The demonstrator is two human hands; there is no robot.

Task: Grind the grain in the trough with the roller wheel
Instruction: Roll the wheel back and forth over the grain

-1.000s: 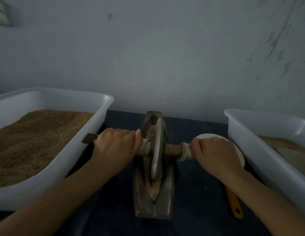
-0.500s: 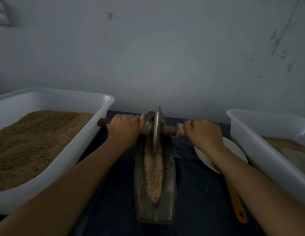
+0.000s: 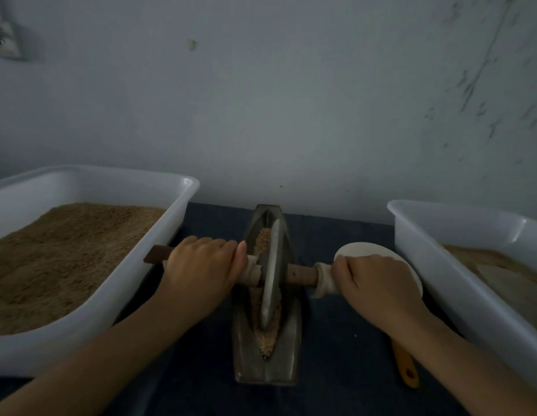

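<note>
A dark boat-shaped metal trough [image 3: 292, 349] lies lengthwise on the table, with tan grain [image 3: 262, 241] along its groove. A thin metal roller wheel [image 3: 270, 280] stands upright in the groove near the middle, on a wooden axle [image 3: 301, 274] with pale cloth wraps. My left hand [image 3: 201, 271] grips the axle left of the wheel, its dark end [image 3: 157, 254] sticking out. My right hand [image 3: 378, 283] grips the wrapped right end.
A white tub [image 3: 159, 265] of brown grain sits at the left, close to the axle end. Another white tub [image 3: 459, 283] stands at the right. A white plate [image 3: 366, 249] and an orange handle [image 3: 406, 369] lie behind and under my right arm. A wall rises close behind.
Both hands pulled the wheel back toward me from the trough's far end to its middle. Half a second ago it stood at the far tip with the grain exposed.
</note>
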